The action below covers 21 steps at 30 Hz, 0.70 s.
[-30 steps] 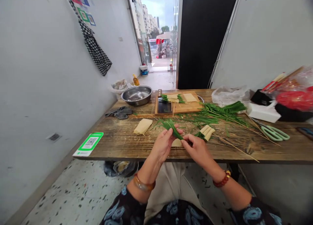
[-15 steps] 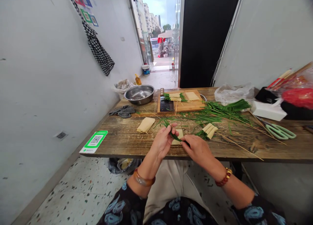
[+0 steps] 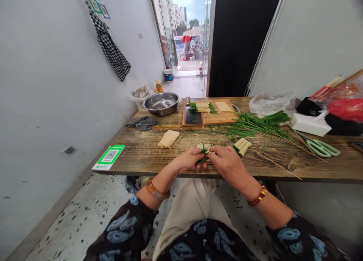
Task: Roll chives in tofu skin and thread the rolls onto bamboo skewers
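Note:
A small bunch of green chives (image 3: 203, 159) is gripped by both of my hands near the table's front edge. My left hand (image 3: 189, 159) is closed round it from the left, and my right hand (image 3: 226, 161) pinches it from the right. Just behind the fingers lies a pale tofu-skin sheet (image 3: 202, 145), partly covered. Right of my right hand are several tofu-skin rolls (image 3: 242, 144) with chives sticking out. To the left is a stack of tofu-skin sheets (image 3: 169, 138).
A wooden cutting board (image 3: 219, 119) holds a cleaver (image 3: 193, 116), more rolls and sheets. Loose chives (image 3: 259, 122) and thin wooden skewers (image 3: 275, 162) spread rightward towards green-handled scissors (image 3: 322, 147). A metal basin (image 3: 161, 105), grey cloth (image 3: 142, 123) and QR-code card (image 3: 109, 158) are on the left.
Both hands have come lower and closer together. The chives, earlier stretched between the hands, are now gathered into a compact bunch at the fingertips. The view has shifted slightly.

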Available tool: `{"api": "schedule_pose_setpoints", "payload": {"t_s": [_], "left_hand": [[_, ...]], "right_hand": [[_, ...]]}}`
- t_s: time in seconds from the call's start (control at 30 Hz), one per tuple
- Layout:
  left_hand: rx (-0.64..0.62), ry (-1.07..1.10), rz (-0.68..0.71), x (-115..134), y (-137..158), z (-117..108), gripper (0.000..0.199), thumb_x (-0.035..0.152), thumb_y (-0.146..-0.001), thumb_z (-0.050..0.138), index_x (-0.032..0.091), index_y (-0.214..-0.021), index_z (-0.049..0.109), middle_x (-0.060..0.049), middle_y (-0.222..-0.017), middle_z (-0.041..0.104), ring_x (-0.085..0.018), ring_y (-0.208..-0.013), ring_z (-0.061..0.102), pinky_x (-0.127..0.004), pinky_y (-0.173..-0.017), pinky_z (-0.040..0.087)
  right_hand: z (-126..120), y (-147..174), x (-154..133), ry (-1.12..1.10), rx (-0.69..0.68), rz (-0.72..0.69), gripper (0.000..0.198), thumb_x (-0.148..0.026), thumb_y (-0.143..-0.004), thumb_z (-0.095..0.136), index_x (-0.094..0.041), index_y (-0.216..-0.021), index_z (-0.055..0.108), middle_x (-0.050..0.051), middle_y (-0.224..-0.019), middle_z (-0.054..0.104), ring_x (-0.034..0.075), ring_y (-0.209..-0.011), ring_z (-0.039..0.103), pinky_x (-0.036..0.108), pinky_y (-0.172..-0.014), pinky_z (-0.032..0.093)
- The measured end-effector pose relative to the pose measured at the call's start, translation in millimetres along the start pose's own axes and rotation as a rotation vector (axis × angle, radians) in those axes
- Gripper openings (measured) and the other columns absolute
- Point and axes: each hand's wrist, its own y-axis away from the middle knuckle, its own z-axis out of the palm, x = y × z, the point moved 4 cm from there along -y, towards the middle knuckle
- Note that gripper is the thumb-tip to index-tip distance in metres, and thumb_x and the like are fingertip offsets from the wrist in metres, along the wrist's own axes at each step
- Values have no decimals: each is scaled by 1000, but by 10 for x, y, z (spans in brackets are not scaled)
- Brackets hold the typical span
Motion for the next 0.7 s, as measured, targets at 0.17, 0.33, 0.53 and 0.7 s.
{"api": "schedule_pose_setpoints", "payload": {"t_s": [0.17, 0.33, 0.53, 0.7], "left_hand": [[-54, 37, -161, -53, 36, 26, 17, 32, -70, 64, 16, -69, 57, 3, -49, 53, -5, -35, 33, -18, -37, 18], [-133, -58, -197, -48, 38, 64, 12, 27, -66, 63, 17, -64, 57, 4, -48, 52, -6, -37, 35, -19, -37, 20], [-79, -83, -134, 19, 19, 49, 19, 33, -71, 61, 14, -71, 61, 3, -55, 59, -4, -37, 35, -17, -36, 23], [34, 91, 8, 1, -59, 72, 26, 39, -74, 63, 14, -78, 59, -1, -67, 63, -8, -48, 54, -18, -44, 41]], "right_hand": [[-89, 35, -44, -80, 10, -132, 18, -16, -93, 46, -19, -93, 64, 9, -139, 49, 23, -119, 51, 41, -93, 41], [-15, 74, -30, -165, -43, -246, 18, -13, -92, 44, -18, -94, 62, 10, -133, 55, 21, -123, 49, 43, -102, 40], [83, 101, 63, -82, -34, -161, 18, -13, -93, 43, -17, -90, 61, 10, -100, 68, 20, -92, 62, 38, -87, 48], [13, 25, 94, -42, 40, -68, 17, -13, -93, 44, -16, -90, 61, 14, -112, 65, 21, -102, 60, 39, -90, 46]]}}
